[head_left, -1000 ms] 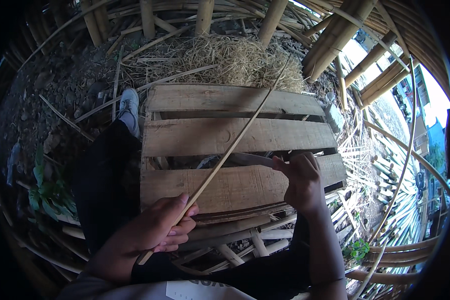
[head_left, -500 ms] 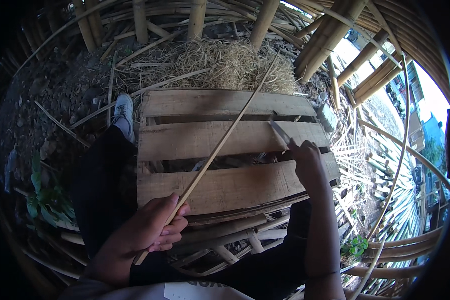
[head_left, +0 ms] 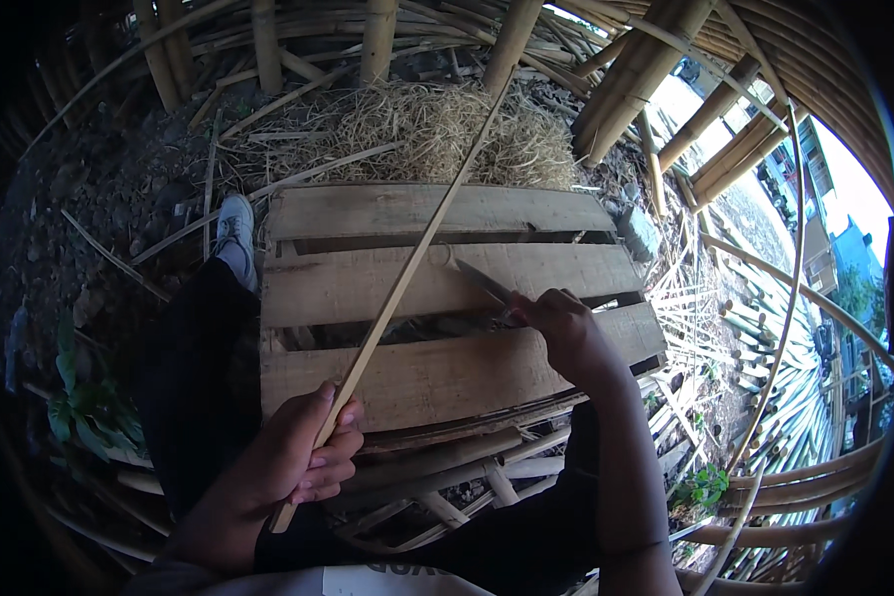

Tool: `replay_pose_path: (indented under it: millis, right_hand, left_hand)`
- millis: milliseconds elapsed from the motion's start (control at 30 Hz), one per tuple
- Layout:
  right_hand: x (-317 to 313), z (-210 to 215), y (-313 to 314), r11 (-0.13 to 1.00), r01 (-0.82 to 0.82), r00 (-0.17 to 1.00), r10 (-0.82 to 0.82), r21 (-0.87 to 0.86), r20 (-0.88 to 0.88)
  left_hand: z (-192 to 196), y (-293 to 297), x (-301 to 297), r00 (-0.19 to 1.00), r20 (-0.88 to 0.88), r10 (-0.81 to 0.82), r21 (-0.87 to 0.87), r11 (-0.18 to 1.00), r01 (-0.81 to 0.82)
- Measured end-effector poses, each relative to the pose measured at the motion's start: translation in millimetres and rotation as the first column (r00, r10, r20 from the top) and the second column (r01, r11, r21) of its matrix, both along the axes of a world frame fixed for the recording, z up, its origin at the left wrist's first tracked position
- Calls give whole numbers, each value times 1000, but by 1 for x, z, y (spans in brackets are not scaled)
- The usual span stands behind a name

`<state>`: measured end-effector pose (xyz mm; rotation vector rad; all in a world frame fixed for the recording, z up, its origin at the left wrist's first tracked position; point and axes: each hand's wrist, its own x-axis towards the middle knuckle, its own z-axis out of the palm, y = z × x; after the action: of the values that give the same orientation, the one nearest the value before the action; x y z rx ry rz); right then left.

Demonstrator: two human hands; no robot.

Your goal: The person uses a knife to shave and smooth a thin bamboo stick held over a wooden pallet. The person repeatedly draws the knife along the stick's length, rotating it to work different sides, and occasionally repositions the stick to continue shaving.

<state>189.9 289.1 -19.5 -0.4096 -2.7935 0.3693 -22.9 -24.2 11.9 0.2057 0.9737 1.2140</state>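
Note:
My left hand (head_left: pixel 293 460) grips the near end of a long thin bamboo strip (head_left: pixel 422 248) that slants up and away across a wooden pallet (head_left: pixel 437 372). My right hand (head_left: pixel 561 328) is closed on the handle of a knife (head_left: pixel 482 282). Its blade points up-left, and the tip lies close to the strip over the pallet's middle plank. Whether the blade touches the strip I cannot tell.
My left leg in dark trousers and a grey shoe (head_left: pixel 234 226) runs along the pallet's left side. A heap of dry straw-like shavings (head_left: pixel 417 129) lies beyond the pallet. Bamboo poles (head_left: pixel 636 74) stand at the back and right, and split strips (head_left: pixel 765 348) lie scattered on the right.
My right hand has turned the knife from lying flat to the left to pointing up-left, and has shifted slightly right. The strip in my left hand has barely moved.

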Motion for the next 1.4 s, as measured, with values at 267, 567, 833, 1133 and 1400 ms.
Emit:
replay_pose_path:
  millis: [267, 567, 833, 1133, 1400]
  right_hand:
    - [-25, 5, -15, 986, 166, 985, -166, -20, -49]
    - [-14, 5, -1, 877, 445, 866, -473, 181, 164]
    - [-4, 27, -24, 979, 199, 977, -201, 36, 77]
    - [94, -1, 82, 618, 665, 623, -769, 418, 145]
    - [0, 7, -9, 754, 548, 762, -628, -362, -154]
  left_hand:
    - [-4, 1, -1, 1000, 13, 26, 60, 998, -26]
    - [-3, -2, -1, 1000, -5, -6, 76, 997, 7]
    - [-9, -1, 2, 999, 31, -30, 63, 998, 28]
    - [-10, 5, 8, 998, 13, -69, 55, 996, 68]
    - [-25, 11, 23, 989, 28, -148, 39, 988, 147]
